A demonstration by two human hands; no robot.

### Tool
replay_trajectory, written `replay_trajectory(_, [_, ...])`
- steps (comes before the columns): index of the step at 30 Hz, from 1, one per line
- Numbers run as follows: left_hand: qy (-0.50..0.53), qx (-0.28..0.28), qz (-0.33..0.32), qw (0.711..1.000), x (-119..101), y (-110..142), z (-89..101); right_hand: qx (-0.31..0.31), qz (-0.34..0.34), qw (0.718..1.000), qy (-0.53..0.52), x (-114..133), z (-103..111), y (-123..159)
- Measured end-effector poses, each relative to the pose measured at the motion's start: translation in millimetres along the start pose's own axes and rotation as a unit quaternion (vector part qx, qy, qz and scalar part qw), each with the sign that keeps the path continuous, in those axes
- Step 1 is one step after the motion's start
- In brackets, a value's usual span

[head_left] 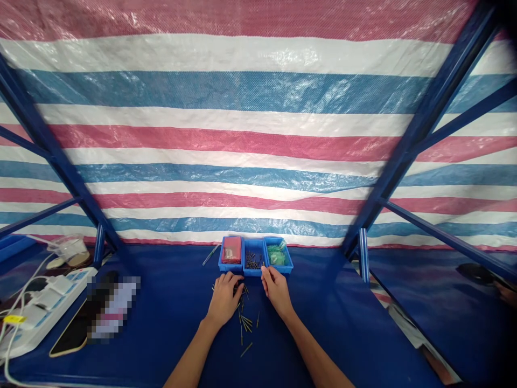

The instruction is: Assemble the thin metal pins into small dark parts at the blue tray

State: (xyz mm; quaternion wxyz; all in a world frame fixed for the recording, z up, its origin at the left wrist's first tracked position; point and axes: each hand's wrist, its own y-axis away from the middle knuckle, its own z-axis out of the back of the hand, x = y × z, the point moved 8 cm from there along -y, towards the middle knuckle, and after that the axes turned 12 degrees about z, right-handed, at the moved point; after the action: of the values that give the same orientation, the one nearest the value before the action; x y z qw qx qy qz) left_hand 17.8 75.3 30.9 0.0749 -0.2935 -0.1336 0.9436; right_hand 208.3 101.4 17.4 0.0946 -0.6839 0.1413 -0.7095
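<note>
Three joined blue bins stand at the back of the blue table point(169, 302). Red packets point(231, 251) fill the left bin, dark thin metal drill bits point(253, 260) lie in the middle bin point(253, 273), and green packets point(277, 255) are in the right one. My left hand point(224, 296) rests on the table, fingers bent and thumb apart, partly covering a pile of brass-coloured drill bits point(245, 291). My right hand point(277, 288) is closed in a pinch at the front of the middle bin, with a small tip, seemingly a drill bit, at its fingertips. More loose drill bits point(246, 323) lie between my forearms.
A pen point(211, 255) lies left of the bins. Farther left are a phone point(70, 328) and a white power strip point(52, 307) with plugs and cables. Blue metal posts point(383, 183) flank the table, before a striped plastic sheet point(242, 145).
</note>
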Motion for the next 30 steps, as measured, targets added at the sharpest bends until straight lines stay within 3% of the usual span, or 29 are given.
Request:
replay_trajectory(7, [0.003,0.006,0.002,1.000,0.8,-0.4,-2.1,0.012,-0.021,0.999,-0.035,-2.5,-3.3,-2.3])
replay_trajectory(12, [0.002,0.007,0.001,1.000,2.0,-0.3,-3.2,0.047,0.041,0.996,0.060,4.0,-5.0,0.5])
replay_trajectory(15, [0.001,0.006,0.000,1.000,3.1,-0.1,-3.7,0.114,0.105,0.971,0.179,11.2,-14.3,5.2])
replay_trajectory(18, [0.003,0.007,0.002,1.000,4.3,-0.2,-4.4,0.214,0.160,0.921,0.285,14.2,-31.8,13.4])
replay_trajectory(21, [0.006,0.008,0.001,1.000,4.6,-0.5,-4.7,0.249,0.188,0.883,0.351,15.2,-39.3,18.3])
replay_trajectory(30, [0.001,0.002,0.000,1.000,2.6,-0.4,-3.2,0.240,0.209,0.880,0.353,18.0,-38.0,20.3])
